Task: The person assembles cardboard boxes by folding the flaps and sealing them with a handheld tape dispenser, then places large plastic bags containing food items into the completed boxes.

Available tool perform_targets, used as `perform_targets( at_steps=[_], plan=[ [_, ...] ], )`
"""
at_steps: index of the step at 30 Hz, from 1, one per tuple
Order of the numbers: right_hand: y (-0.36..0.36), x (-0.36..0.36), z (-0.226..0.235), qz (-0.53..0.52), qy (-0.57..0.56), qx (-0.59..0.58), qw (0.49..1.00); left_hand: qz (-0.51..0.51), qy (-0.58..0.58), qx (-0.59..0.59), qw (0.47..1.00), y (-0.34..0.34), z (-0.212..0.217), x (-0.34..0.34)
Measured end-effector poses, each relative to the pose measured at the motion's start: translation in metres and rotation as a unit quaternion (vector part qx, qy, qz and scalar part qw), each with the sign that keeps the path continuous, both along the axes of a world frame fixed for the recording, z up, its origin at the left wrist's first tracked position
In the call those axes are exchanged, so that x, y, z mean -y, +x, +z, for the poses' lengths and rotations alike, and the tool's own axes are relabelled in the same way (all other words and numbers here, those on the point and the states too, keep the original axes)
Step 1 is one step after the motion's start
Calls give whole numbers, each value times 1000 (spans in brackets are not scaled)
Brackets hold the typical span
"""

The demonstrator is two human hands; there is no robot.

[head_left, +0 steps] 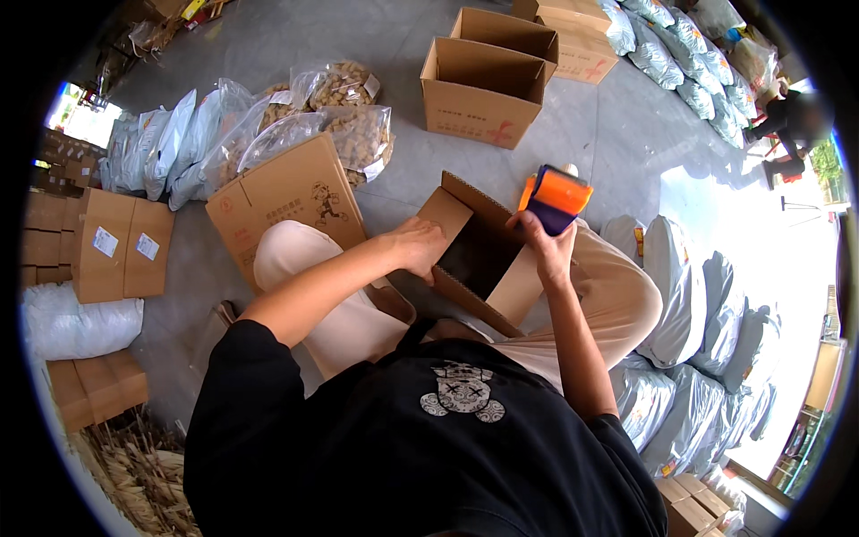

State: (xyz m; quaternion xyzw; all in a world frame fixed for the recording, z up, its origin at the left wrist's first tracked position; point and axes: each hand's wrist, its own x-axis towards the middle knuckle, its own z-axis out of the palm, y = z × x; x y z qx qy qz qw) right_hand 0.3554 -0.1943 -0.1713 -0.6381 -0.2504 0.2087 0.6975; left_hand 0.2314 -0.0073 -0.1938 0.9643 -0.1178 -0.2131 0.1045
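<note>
Bracing squarely being advisable, the open carton (472, 300) between the legs (617, 291) is being clasped at its left edge by the left grip (415, 246), the tape dispenser (557, 195) being clutched by the right grip (548, 246).

At the upper left, clear bags of brown pieces (344, 89) lie beside upright grey plastic bags (170, 143). Down the left edge are labelled brown cartons (125, 255), a white wrapped bundle (85, 318) and a straw-like pile (143, 470). Silvery sacks (693, 58) fill the upper right, near a person in dark clothing (787, 116); more grey sacks (676, 291) line the right side, above small cartons (687, 515) at the lower right.
</note>
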Motion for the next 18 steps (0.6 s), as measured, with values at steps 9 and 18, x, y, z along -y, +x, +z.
perform_targets(
  at_steps=[9, 18],
  plan=[
    [2, -15, -14, -74, 24, -80, 994, 175, -31, 212, 961, -18, -27, 11],
    [-46, 10, -59, -72, -26, -89, 993, 463, -175, 168, 852, -31, -67, 37]
  ],
)
